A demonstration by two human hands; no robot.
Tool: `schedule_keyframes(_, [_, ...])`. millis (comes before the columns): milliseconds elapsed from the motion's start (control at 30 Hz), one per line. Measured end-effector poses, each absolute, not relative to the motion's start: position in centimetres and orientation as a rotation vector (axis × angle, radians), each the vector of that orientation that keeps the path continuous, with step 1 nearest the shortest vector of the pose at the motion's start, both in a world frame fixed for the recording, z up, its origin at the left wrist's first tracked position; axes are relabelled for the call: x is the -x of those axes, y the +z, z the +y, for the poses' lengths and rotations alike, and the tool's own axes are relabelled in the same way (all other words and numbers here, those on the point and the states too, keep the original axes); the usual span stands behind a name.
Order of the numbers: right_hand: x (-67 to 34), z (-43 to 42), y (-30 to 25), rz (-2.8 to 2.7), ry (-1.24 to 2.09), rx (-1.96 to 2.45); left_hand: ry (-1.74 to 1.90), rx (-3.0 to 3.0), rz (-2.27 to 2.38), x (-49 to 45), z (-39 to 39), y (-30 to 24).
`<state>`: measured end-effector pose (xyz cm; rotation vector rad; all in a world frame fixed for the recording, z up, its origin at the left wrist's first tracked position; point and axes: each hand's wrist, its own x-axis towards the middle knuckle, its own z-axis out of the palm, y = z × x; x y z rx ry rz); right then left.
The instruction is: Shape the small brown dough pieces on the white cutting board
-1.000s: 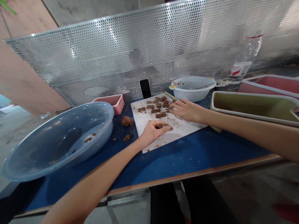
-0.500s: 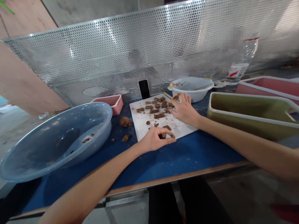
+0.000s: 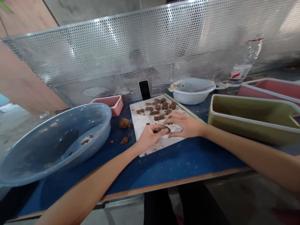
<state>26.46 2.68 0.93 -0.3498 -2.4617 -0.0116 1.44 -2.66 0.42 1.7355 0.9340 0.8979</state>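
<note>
On a white board lie several small brown clay-like pieces, some shaped like short bars. Near the board's front half, my left hand is closed, thumb and fingers pinching a brown clay-like piece that is mostly covered. Right beside it, my right hand reaches over the same piece, fingers stretched out and thumb apart. Whether its fingertips press on the piece I cannot tell. Left of the board sit a rough brown lump and a smaller crumb.
A large blue basin stands at the left, a small pink bin behind it. A phone leans against the perforated metal screen. At right are a white bowl, a green bin, a pink bin and a bottle.
My right hand has come from the pieces at the back of the board toward me, beside my left hand. My left hand has shifted slightly up and left and closed on a piece.
</note>
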Motion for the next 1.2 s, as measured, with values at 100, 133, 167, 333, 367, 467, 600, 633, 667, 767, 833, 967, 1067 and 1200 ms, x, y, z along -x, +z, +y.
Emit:
schedule_keyframes(100, [-25.7,2.4,0.5,-2.429,-0.098,0.365,0.929,-1.622,0.948,-1.2,-2.2,0.4])
schedule_keyframes(133, [-25.4,2.3,0.5,-2.414,-0.114,0.363,0.932,-1.603,0.95,-1.2,-2.1,0.4])
schedule_keyframes(167, [-25.2,2.2,0.4,-2.392,-0.131,0.353,0.933,-1.587,0.951,-1.2,-2.1,0.4])
schedule_keyframes(333, [-24.8,1.7,0.6,-2.273,-0.207,0.226,0.949,-1.532,0.93,-1.2,-2.4,0.5])
schedule_keyframes(367, [-24.7,1.6,0.6,-2.264,-0.221,0.207,0.958,-1.518,0.924,-1.2,-2.4,0.5])
schedule_keyframes(467, [-24.6,1.6,0.5,-2.269,-0.241,0.216,0.973,-1.463,0.89,-1.2,-2.4,0.5])
schedule_keyframes(600, [-24.7,1.7,0.1,-2.286,-0.194,0.265,0.934,-1.346,0.778,-1.0,-2.2,0.3])
schedule_keyframes(633, [-24.8,1.7,0.1,-2.288,-0.183,0.277,0.927,-1.318,0.75,-1.0,-2.1,0.2])
schedule_keyframes(667, [-24.8,1.6,0.1,-2.292,-0.174,0.291,0.924,-1.298,0.729,-0.9,-2.1,0.2])
schedule_keyframes(767, [-25.0,1.4,0.3,-2.303,-0.16,0.317,0.924,-1.272,0.715,-0.8,-1.8,0.0])
schedule_keyframes(833, [-25.0,1.3,0.4,-2.307,-0.163,0.32,0.921,-1.282,0.734,-0.8,-1.8,-0.1])
schedule_keyframes(967, [-25.0,1.2,0.7,-2.308,-0.17,0.265,0.895,-1.338,0.793,-0.9,-2.0,0.1])
schedule_keyframes(1067, [-25.3,1.0,1.2,-2.347,-0.163,0.211,0.894,-1.478,0.847,-0.9,-2.2,0.5])
schedule_keyframes(1200, [-26.7,0.0,3.8,-2.286,-0.223,0.505,0.846,-1.717,0.899,-0.9,-2.5,0.9])
